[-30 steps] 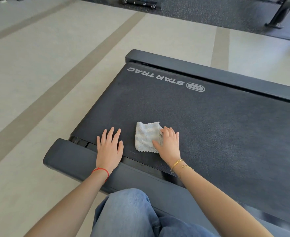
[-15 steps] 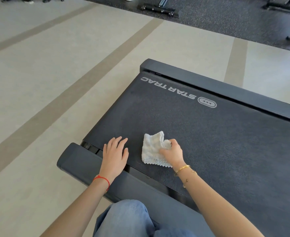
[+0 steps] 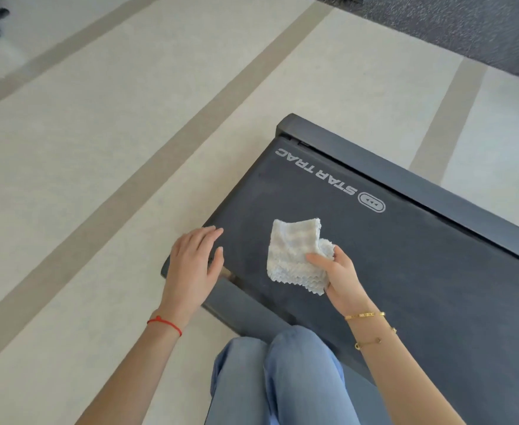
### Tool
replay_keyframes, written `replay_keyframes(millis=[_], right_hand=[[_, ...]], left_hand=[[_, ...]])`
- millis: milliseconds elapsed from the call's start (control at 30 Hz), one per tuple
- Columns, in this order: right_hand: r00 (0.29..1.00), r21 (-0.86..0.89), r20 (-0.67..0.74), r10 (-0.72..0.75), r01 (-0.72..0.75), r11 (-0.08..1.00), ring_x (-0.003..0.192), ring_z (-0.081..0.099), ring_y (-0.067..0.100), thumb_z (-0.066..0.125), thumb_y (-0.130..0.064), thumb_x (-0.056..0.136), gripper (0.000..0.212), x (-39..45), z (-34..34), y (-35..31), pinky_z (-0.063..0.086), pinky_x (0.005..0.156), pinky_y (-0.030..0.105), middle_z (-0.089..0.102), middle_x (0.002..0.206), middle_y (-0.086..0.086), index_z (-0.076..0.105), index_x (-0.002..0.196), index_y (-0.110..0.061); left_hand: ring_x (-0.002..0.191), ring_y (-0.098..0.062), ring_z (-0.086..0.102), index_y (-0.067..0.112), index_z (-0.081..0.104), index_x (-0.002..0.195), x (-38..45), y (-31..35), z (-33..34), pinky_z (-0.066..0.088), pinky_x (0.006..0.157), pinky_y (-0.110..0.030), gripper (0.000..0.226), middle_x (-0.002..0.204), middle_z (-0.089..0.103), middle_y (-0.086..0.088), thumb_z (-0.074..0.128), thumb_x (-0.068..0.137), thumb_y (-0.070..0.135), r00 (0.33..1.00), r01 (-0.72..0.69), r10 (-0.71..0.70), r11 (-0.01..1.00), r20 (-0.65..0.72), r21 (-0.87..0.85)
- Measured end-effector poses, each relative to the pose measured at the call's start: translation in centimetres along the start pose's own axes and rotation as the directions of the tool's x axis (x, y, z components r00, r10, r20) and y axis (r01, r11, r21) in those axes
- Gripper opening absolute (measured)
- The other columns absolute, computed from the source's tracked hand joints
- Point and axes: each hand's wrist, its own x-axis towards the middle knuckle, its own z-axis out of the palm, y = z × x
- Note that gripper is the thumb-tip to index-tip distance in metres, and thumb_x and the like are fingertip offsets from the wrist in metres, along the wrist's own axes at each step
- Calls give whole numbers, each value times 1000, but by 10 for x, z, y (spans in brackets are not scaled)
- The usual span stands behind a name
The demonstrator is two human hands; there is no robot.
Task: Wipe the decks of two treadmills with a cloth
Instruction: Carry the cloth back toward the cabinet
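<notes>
A black treadmill deck (image 3: 405,271) with white STAR TRAC lettering fills the right half of the view. My right hand (image 3: 339,274) grips a folded white cloth (image 3: 295,253) by its right edge, thumb on top, and the cloth's far corner is lifted off the belt. My left hand (image 3: 195,262) hovers over the deck's near left corner with its fingers straight and relaxed, holding nothing.
The deck's dark side rail (image 3: 420,185) runs along the far edge. Pale floor with tan stripes (image 3: 114,179) lies to the left, and dark rubber flooring (image 3: 466,32) at the top right. My knee in blue jeans (image 3: 282,378) is at the bottom.
My right hand went from lying flat on the cloth to gripping it and lifting it partly off the belt. My left hand came off the deck's edge. The view shifted left.
</notes>
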Motion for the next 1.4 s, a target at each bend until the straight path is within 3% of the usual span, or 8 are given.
replay_keyframes(millis=[200, 467, 600, 733, 967, 1100, 1267, 1400], right_hand=[[996, 22, 90, 8, -10, 1000, 111, 65, 40, 64, 2, 88, 45, -112, 31, -102, 55, 91, 53, 63, 126, 23, 47, 130, 3], [977, 20, 210, -25, 21, 1000, 107, 67, 37, 66, 4, 86, 41, -276, 75, -239, 59, 80, 46, 66, 121, 19, 49, 123, -1], [960, 14, 278, -40, 38, 999, 111, 65, 39, 67, 3, 85, 47, -334, 95, -294, 54, 93, 56, 62, 127, 22, 46, 127, -1], [930, 4, 364, -56, 59, 998, 112, 64, 39, 66, 6, 86, 39, -365, 114, -319, 53, 95, 55, 62, 128, 22, 48, 118, -7], [882, -14, 467, -61, 77, 997, 111, 66, 36, 65, 6, 85, 50, -384, 149, -321, 55, 93, 52, 62, 127, 22, 45, 130, 0], [844, -45, 536, -9, 39, 998, 112, 65, 38, 65, 7, 85, 50, -384, 174, -316, 52, 96, 55, 63, 127, 23, 44, 130, 0], [772, -167, 627, 104, 3, 986, 108, 68, 32, 67, 3, 80, 53, -385, 234, -304, 58, 87, 44, 67, 122, 19, 47, 129, 0], [687, -279, 700, 196, 10, 960, 110, 67, 32, 70, -4, 74, 61, -386, 302, -288, 55, 92, 47, 66, 124, 19, 46, 130, -1]], left_hand=[[121, -22, 56, 12, 62, 128, -25, 64, -149, 40, 106, -36, 32, 130, 61, -3, 56, 97, 15, 996, 38, -41, 998, -73, -47], [122, -22, 55, 12, 61, 129, -66, 152, -351, 41, 106, -39, 32, 131, 60, -2, 57, 97, 14, 988, 73, -77, 997, -132, -36], [120, -21, 56, 14, 61, 129, -88, 178, -424, 42, 104, -38, 32, 129, 60, -1, 56, 98, 16, 969, 113, -118, 993, -216, -37], [119, -21, 56, 14, 62, 127, -107, 186, -462, 43, 103, -40, 31, 128, 61, 0, 57, 97, 15, 936, 175, -182, 983, -301, -50], [119, -19, 54, 15, 62, 128, -144, 184, -491, 38, 105, -31, 31, 128, 61, 2, 57, 97, 16, 866, 321, -331, 943, -375, -92], [119, -20, 55, 15, 62, 128, -169, 170, -505, 42, 104, -35, 32, 128, 61, 0, 58, 96, 14, 823, 399, -409, 910, -395, -112], [118, -22, 57, 12, 63, 127, -206, 140, -522, 47, 100, -47, 31, 126, 63, -2, 59, 96, 10, 694, 541, -548, 825, -467, -165], [118, -24, 57, 9, 65, 124, -233, 108, -534, 48, 97, -50, 30, 125, 64, -4, 60, 95, 8, 578, 639, -638, 742, -510, -204]])
